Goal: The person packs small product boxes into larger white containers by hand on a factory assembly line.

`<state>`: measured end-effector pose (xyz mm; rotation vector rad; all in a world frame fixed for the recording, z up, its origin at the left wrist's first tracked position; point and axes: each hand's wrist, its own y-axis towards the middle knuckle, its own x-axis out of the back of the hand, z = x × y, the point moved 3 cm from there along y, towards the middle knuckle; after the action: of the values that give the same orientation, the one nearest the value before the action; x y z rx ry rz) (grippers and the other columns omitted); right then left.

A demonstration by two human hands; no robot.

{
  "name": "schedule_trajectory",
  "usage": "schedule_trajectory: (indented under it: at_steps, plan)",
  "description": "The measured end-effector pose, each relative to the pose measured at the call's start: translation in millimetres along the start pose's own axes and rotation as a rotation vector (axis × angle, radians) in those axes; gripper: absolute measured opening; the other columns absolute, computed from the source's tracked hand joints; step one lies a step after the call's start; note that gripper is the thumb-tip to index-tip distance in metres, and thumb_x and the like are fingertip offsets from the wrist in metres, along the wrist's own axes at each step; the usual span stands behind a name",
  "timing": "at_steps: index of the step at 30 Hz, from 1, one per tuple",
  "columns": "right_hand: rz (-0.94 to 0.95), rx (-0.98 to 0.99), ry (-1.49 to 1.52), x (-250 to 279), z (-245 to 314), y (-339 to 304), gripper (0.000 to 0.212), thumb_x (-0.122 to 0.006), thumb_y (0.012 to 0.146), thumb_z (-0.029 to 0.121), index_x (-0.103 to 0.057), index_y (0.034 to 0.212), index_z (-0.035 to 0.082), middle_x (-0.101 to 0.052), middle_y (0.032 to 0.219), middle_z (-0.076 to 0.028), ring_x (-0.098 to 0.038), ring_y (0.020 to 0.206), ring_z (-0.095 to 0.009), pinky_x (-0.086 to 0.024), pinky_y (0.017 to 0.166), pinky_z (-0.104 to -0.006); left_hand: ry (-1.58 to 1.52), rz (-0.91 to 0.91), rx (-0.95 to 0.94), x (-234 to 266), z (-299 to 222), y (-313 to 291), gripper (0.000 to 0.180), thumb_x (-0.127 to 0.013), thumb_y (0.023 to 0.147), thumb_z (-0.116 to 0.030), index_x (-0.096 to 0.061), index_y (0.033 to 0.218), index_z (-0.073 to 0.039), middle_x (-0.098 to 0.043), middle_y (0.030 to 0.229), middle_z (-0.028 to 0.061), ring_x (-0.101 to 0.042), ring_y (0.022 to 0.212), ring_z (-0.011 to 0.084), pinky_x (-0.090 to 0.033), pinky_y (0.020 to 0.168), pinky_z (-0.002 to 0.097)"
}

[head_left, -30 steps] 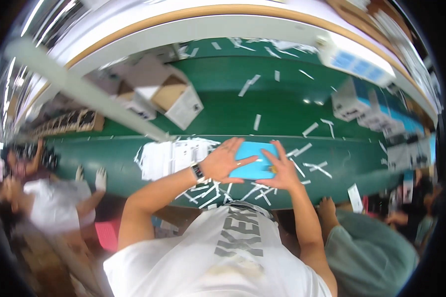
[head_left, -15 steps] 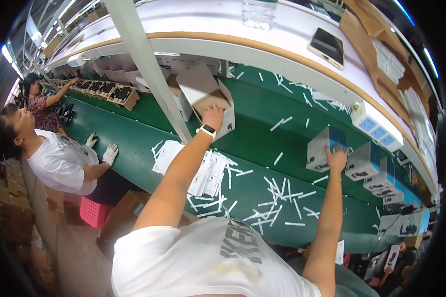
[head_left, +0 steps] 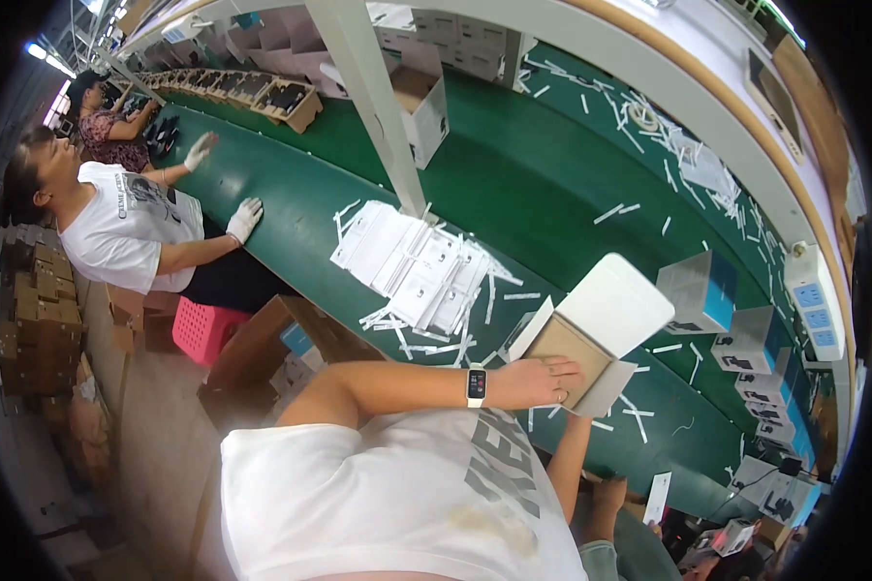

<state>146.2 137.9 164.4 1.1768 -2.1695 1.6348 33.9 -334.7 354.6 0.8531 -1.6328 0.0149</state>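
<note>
An open white box is tilted toward me above the near side of the green bench, its lid and flaps folded out. Brown cardboard fills its inside. My left hand, wearing a watch at the wrist, lies across this cardboard with fingers stretched out flat. Up to the near underside of the box runs my right forearm; the right hand holds the box from below, with its fingers hidden behind it. Left of the box lie stacked printed white sheets among loose white strips.
Closed white-and-blue boxes line the bench on the right, below a power strip. A metal post rises beside another open box. Two co-workers stand at the left, the nearer one in white gloves. A pink crate sits below.
My left hand has come back from the far side, and the open box is now close to my body. My right hand has left the closed box at the right and is under the open one.
</note>
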Motion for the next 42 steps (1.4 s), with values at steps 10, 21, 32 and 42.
schedule_trajectory:
  at_steps: [10,21,32,42]
  plan:
    - [-0.195,-0.016,0.028,57,71,-37,0.041,-0.056,0.097,0.031,-0.063,0.124,0.001,-0.066,0.12,-0.016,-0.058,0.117,-0.032,-0.044,0.105,-0.0396,-0.03,-0.823,0.757,131,124,-132,0.012,-0.065,0.087,-0.009,-0.071,0.097,-0.005,-0.072,0.091,0.0156,-0.069,0.08,0.0358,-0.055,0.067,0.0414]
    - [-0.611,-0.107,1.521,121,204,34,0.025,-0.055,0.1,0.027,-0.057,0.11,0.004,-0.052,0.09,-0.012,-0.051,0.077,-0.021,-0.041,0.068,-0.0333,0.506,0.086,1.576,59,260,-347,0.028,-0.058,0.087,-0.017,-0.071,0.107,-0.002,-0.067,0.108,0.0198,-0.067,0.1,0.0383,-0.055,0.088,0.0453]
    - [0.032,0.328,1.785,148,248,49,0.041,-0.05,0.106,0.035,-0.077,0.103,0.005,-0.062,0.071,0.001,-0.05,0.064,-0.008,-0.041,0.063,-0.0259,-0.197,-1.487,0.96,81,48,-137,0.029,-0.057,0.095,0.001,-0.054,0.123,0.009,-0.066,0.093,0.0089,-0.063,0.081,0.0185,-0.054,0.072,0.0331]
    - [0.088,0.191,1.864,124,221,61,0.022,-0.057,0.099,0.017,-0.073,0.109,0.003,-0.064,0.075,0.0,-0.052,0.064,-0.01,-0.043,0.061,-0.0269,-0.145,-0.69,0.694,35,19,-67,0.048,-0.07,0.071,0.002,-0.05,0.115,-0.001,-0.054,0.119,0.0212,-0.053,0.106,0.0344,-0.044,0.088,0.0433]
